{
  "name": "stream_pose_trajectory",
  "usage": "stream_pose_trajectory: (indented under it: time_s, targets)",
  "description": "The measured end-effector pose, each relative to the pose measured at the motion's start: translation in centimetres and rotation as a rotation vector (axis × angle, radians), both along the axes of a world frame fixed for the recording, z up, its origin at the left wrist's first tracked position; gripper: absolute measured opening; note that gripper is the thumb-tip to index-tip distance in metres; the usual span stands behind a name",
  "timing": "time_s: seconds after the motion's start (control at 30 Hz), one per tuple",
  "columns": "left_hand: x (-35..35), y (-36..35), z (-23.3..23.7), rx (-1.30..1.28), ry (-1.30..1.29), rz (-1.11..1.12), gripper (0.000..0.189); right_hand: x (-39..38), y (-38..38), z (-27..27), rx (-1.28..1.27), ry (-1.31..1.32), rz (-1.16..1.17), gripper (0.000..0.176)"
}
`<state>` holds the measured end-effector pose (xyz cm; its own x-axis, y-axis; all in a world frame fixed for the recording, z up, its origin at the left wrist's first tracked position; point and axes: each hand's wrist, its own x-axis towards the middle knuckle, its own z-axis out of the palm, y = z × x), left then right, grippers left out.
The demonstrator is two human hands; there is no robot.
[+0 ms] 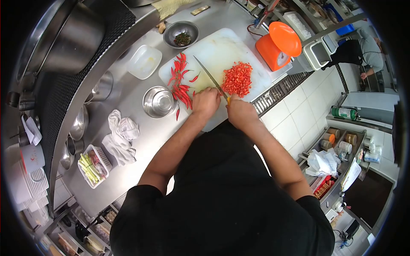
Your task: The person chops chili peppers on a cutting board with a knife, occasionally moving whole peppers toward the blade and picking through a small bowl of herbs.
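Observation:
A white cutting board (222,45) lies on the steel counter. My right hand (241,112) grips a knife (210,77) by its yellow handle, the blade pointing away and to the left across the board. Curled close to the blade is my left hand (206,102); whatever its fingers press on is hidden. Whole red chillies (183,88) are spread along the board's left side, some hanging over its edge. Right of the knife sits a heap of chopped red chilli (238,80). A round metal bowl (158,102) stands just left of the chillies.
An orange scale (273,51) stands right of the board. Beyond the chillies are a white plastic tub (145,62) and a dark bowl (181,35) with herbs. Leftward lie a crumpled cloth (120,136) and a white basket (95,166). Another person (363,53) works at far right.

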<state>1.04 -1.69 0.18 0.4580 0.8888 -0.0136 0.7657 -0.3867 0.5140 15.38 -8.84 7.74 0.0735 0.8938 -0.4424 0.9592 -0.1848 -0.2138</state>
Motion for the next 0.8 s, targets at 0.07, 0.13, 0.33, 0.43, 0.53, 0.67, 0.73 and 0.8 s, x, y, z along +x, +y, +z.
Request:
stream_pose_trajectory:
  time_s: [0.07, 0.13, 0.33, 0.43, 0.53, 0.67, 0.73, 0.8]
  targets:
    - [0.1, -0.2, -0.1, 0.025, -0.010, 0.012, 0.010, -0.2, 0.1, -0.1, -0.042, 0.010, -0.014, 0.037]
    - [0.1, -0.4, -0.3, 0.045, -0.019, 0.014, 0.010, -0.3, 0.3, -1.3, -0.070, 0.022, -0.023, 0.038]
    - [0.0, -0.2, -0.7, 0.086, -0.057, 0.006, 0.008, 0.6, 0.7, -1.0, 0.021, 0.038, 0.035, 0.037]
    - [0.0, -0.4, -0.9, 0.090, -0.059, 0.019, 0.007, 0.2, 0.3, 0.7, -0.024, 0.024, 0.023, 0.038]
    - [0.0, -0.5, -0.9, 0.088, -0.064, 0.019, 0.007, -0.3, 0.2, -0.5, -0.056, 0.054, -0.036, 0.038]
    - [-0.3, -0.4, -0.7, 0.076, -0.049, 0.020, 0.008, -0.3, 0.2, -1.8, -0.021, 0.052, -0.041, 0.039]
    - [0.1, -0.1, -0.6, 0.074, -0.053, 0.004, 0.008, 0.4, 0.3, -2.5, 0.030, 0.087, -0.067, 0.040]
    - [0.0, -0.2, -0.7, 0.069, -0.058, -0.009, 0.009, 1.1, -0.2, -2.8, 0.040, 0.139, -0.085, 0.041]
